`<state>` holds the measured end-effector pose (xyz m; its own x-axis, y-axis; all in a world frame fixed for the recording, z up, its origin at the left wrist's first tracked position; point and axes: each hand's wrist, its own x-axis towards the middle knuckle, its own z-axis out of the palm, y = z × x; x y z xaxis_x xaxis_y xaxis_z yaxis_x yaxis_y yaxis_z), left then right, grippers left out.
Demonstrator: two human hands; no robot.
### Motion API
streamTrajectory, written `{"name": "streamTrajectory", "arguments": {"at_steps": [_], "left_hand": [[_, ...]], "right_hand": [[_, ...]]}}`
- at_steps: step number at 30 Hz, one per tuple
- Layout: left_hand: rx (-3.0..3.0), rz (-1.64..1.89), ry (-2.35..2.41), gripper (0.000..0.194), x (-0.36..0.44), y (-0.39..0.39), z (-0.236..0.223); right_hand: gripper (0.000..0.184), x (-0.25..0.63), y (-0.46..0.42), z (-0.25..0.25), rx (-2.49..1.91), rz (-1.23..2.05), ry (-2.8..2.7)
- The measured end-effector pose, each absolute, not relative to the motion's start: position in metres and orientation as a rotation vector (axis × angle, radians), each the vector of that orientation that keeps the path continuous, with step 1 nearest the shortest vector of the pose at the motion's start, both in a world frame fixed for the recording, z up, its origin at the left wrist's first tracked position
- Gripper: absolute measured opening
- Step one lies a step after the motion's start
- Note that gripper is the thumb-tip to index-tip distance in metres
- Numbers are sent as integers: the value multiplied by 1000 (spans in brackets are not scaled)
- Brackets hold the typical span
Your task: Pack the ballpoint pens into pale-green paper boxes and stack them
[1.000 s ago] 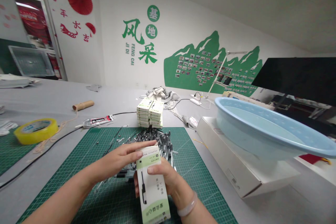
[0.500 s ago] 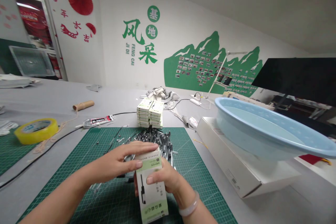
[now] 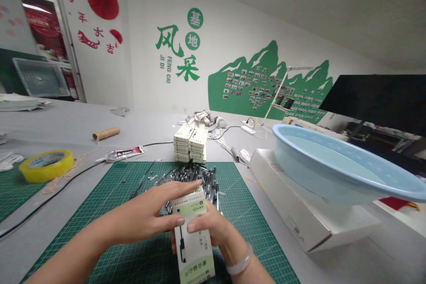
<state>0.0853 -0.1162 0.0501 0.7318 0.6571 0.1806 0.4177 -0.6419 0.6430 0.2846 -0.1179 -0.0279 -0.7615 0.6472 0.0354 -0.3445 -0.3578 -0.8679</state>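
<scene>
A white and pale green pen box (image 3: 195,248), printed with a picture of a black pen, stands tilted in front of me. My right hand (image 3: 211,224) is wrapped round its right side, thumb across the printed face. Over its upper end lies my left hand (image 3: 166,206), fingers along the top and thumb against the front edge; both hands grip it. Just behind is a heap of loose dark and clear pens (image 3: 208,182) on the green cutting mat (image 3: 133,239). Beyond them, similar boxes (image 3: 190,142) are stacked in two columns.
To the right, a blue basin (image 3: 333,177) rests on a white carton (image 3: 293,204). On the left lie yellow tape (image 3: 46,165), a glue tube (image 3: 124,154), a wooden handle (image 3: 105,133) and a black cable (image 3: 63,186). Crumpled cloth (image 3: 206,120) lies behind the stacks.
The left thumb has shifted slightly lower and right on the box, and the left hand sits a little lower. The right hand keeps its hold; the heap and stacks look the same.
</scene>
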Motion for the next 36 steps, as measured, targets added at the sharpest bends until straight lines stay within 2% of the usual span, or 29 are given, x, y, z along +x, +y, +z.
{"name": "streamTrajectory", "arguments": {"at_steps": [2, 7, 11, 15, 20, 25, 27, 29, 31, 33, 36], "left_hand": [[2336, 496, 810, 66, 84, -116, 48], [2384, 441, 782, 63, 80, -114, 48], [2434, 426, 821, 62, 76, -115, 55], [2448, 359, 773, 77, 77, -122, 59], [2497, 318, 834, 77, 86, -132, 56], [2401, 489, 936, 72, 58, -106, 51], [2217, 655, 1068, 73, 31, -78, 42], [1988, 884, 1366, 70, 4, -42, 27], [1775, 1048, 1806, 76, -15, -3, 8], [1661, 953, 2155, 81, -19, 33, -10], [1800, 703, 2260, 78, 2, 71, -30]], "right_hand": [[52, 284, -117, -29, -423, 2145, -1249], [55, 282, -117, -32, -467, 2193, -1220], [47, 283, -117, -37, -444, 2314, -1224], [46, 288, -118, -39, -476, 2490, -1208], [60, 296, -126, -23, -486, 2626, -1131], [89, 297, -118, -11, -424, 2532, -1032], [84, 296, -110, -14, -417, 2314, -1025], [68, 294, -104, -19, -448, 2055, -964], [50, 290, -101, -25, -497, 1872, -906], [37, 286, -101, -28, -554, 1773, -896], [30, 281, -103, -29, -590, 1727, -893]]}}
